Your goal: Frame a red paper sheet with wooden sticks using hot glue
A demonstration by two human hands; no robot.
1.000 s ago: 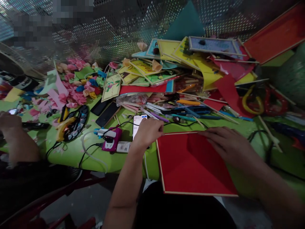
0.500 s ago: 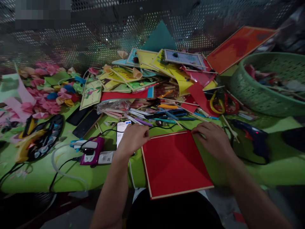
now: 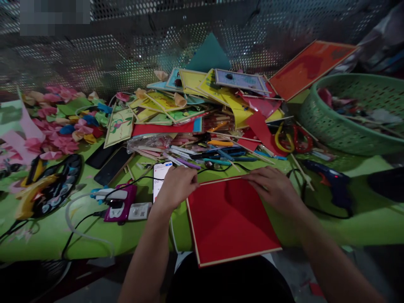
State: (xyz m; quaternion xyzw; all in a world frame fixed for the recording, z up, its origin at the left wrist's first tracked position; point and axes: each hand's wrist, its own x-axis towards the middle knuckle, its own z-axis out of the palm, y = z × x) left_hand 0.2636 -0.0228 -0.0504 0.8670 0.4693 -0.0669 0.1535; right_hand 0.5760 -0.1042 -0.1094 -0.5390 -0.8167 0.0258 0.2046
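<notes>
A red card lies in front of me, its near edge overhanging the table above my lap. Thin pale wooden sticks run along its left, near and far edges. My left hand is closed, with curled fingers at the card's far left corner; the exact grip is partly hidden. At the far right corner, my right hand has its fingers pressed together over the end of the far wooden stick. Just behind my left hand, a lit phone is partly covered by it.
Framed coloured cards, pens and sticks are heaped at the back. Right stand scissors, a glue gun and a green basket. Left are paper flowers, a yellow-handled tool and a purple power adapter with cables.
My right hand has moved left and inward, from beside the far right corner onto the far edge of the card. My left hand stays at its corner. The view has shifted slightly.
</notes>
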